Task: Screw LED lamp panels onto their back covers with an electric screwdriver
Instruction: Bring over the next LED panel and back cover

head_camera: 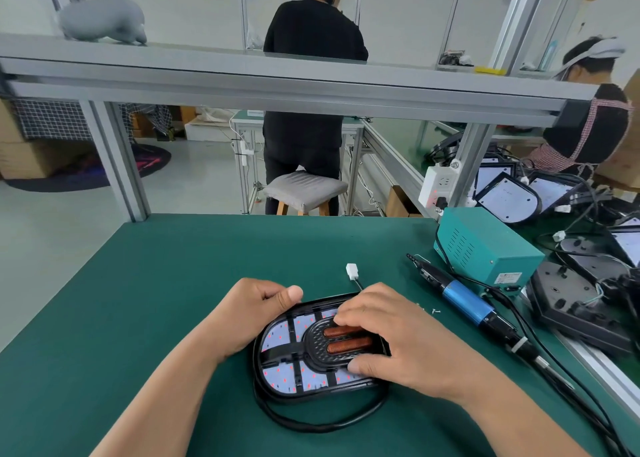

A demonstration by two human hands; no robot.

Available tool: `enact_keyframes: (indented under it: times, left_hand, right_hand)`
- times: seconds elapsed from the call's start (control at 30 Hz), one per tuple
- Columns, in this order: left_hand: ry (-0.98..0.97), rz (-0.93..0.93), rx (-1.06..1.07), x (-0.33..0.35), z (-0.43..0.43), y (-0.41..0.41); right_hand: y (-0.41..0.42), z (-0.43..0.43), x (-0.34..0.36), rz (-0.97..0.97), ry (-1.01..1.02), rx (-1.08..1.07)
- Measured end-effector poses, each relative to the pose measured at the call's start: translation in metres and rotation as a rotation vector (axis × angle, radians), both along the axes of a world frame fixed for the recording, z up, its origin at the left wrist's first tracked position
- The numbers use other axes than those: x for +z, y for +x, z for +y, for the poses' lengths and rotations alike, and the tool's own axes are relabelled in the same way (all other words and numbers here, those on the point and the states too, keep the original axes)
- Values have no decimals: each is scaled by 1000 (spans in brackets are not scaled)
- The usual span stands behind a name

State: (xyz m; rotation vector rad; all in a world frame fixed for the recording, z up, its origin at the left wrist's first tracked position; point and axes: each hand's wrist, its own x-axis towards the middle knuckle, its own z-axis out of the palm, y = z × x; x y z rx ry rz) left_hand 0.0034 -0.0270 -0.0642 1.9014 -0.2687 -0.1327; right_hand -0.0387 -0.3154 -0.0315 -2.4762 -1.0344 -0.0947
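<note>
A green mat [138, 318] covers the workbench, under an aluminium frame with a shelf across the far side.

Near the middle of the mat, the left hand [258, 313] grips the far left rim of the black back cover [294, 397], fingers curled over the edge and thumb pressed on top. The right hand [391, 339] lies over the right half, with its fingertips on the far side of the raised black centre piece [311, 347] and its thumb on the near side. I cannot tell whether it clasps that piece or only presses down. The white LED panel [280, 335], dotted with red, sits inside the cover, and two copper coils [346, 345] show in the centre piece.

A black cable [311, 425] loops round the near side of the cover. Its white connector [352, 271] lies just beyond the hands.

To the right, the electric screwdriver [464, 300] lies on the mat, untouched, with a few loose screws [437, 312] beside it. A teal power box [485, 245] stands behind it. Further right more lamp parts [581, 304] are piled up. Beyond the bench a person in black [311, 75] stands facing away, by a cushioned stool [304, 188].
</note>
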Motion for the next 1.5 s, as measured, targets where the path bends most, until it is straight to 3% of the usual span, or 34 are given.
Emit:
enact_keyframes:
  times: [0.27,0.47,0.67,0.97,1.17,1.37,1.5]
  left_hand:
    - [16,13,3,2,-1,0]
    - [4,19,-8,5,-2,-3]
    - [61,-13,6,5,-3,-2]
    - [83,5,121,7,-5,-1]
    - [-451,329,336,10,0,7]
    - [-1307,694,331,10,15,13]
    - [-1461,703,295,9,12,9]
  right_hand:
    - [3,-1,-4,30,18,-22]
    - [7,-6,-10,39,211,-151]
    - [17,-9,-19,64,86,-267]
    - [16,-10,-18,92,92,-294]
    - [15,-10,-16,117,105,-307]
    - [14,-12,-13,118,137,-321]
    - [15,-13,-13,122,180,-339]
